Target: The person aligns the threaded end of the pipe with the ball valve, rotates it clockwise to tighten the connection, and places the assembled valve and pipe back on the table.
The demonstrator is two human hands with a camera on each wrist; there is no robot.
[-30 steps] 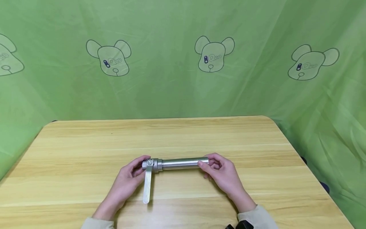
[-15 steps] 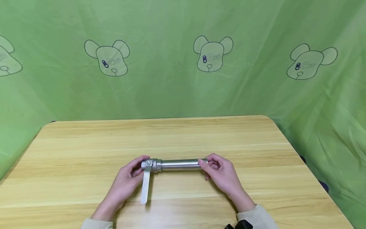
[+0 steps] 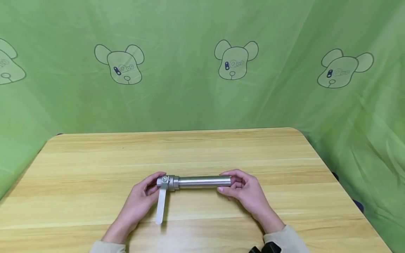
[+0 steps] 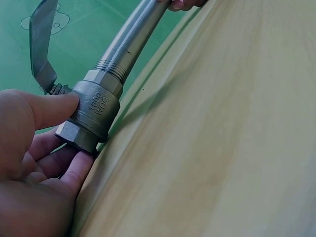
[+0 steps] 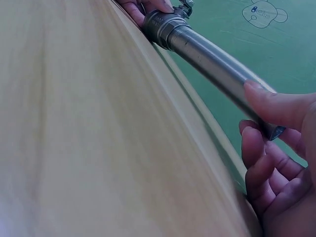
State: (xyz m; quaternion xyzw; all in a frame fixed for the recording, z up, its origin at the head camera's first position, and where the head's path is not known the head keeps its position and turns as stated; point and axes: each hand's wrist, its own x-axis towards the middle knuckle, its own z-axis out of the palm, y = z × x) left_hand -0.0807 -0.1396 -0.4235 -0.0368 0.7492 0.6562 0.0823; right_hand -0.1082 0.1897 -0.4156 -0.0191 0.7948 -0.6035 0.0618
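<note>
The valve (image 3: 173, 182) is pinched by the left hand (image 3: 140, 199) at its left end. The thumb is laid on the near side, and the pointing finger is stretched along the far side. In the left wrist view, the thumb is seen pressed on the round body, and the other fingers are bent in by the flat-sided end. The long handle (image 3: 161, 207) is pointed toward the near edge, just beside the left thumb.

The pipe (image 3: 204, 181) is joined to the right side of the valve, and its right end is grasped by the right hand (image 3: 250, 193). The thumb is put on the near side, a finger is reached behind, and the lower fingers are curled by the end.

Both arms (image 3: 118, 226) are stretched in from the near side and slanted toward each other. The valve and pipe are held nearly level above the table (image 3: 190, 151), and a shadow (image 4: 160, 93) is cast on it. Pale sleeves (image 3: 107, 247) are worn. Something black (image 3: 269, 248) is partly seen by the right sleeve; what it is cannot be told. A green cloth (image 3: 183, 102) is hung behind, with mouse faces (image 3: 232, 63) drawn on it.
</note>
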